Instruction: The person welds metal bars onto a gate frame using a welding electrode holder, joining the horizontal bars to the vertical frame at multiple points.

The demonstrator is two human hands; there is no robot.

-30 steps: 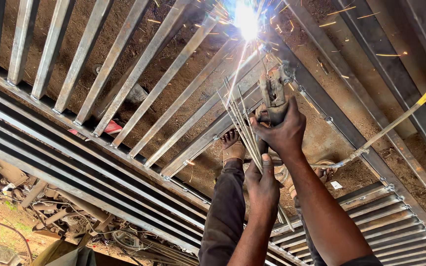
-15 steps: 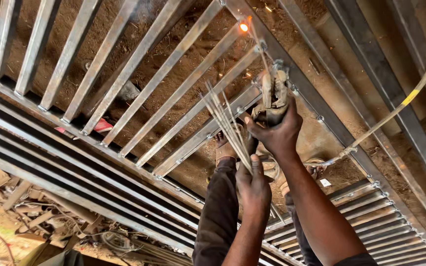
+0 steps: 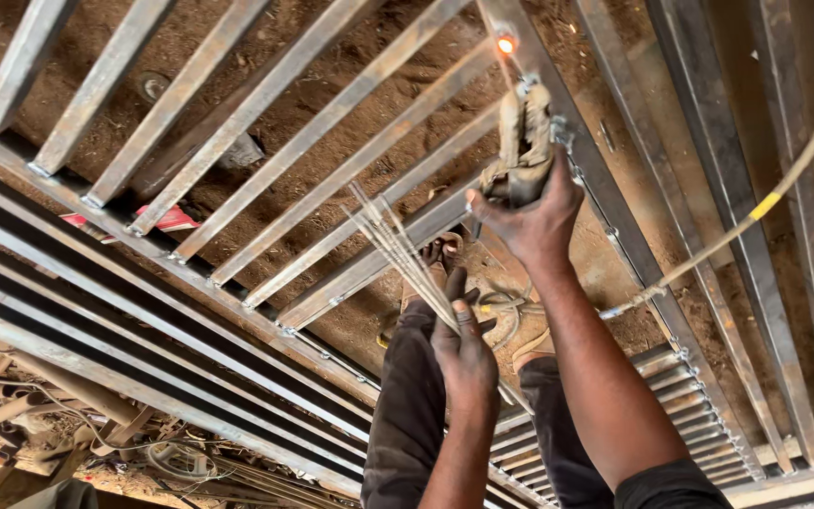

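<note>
Left hand fingers closed round a bundle of welding rods, long axis up-left. Right hand clamps electrode holder, tip at glowing weld spot on frame bar, straight above.

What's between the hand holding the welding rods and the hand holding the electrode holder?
In the head view, only brown dirt ground lies between the left hand with the rods and the right hand gripping the electrode holder.

My bare forearms, lower centre; black sleeve at lower right; dark trousers; sandals on my feet.
</note>
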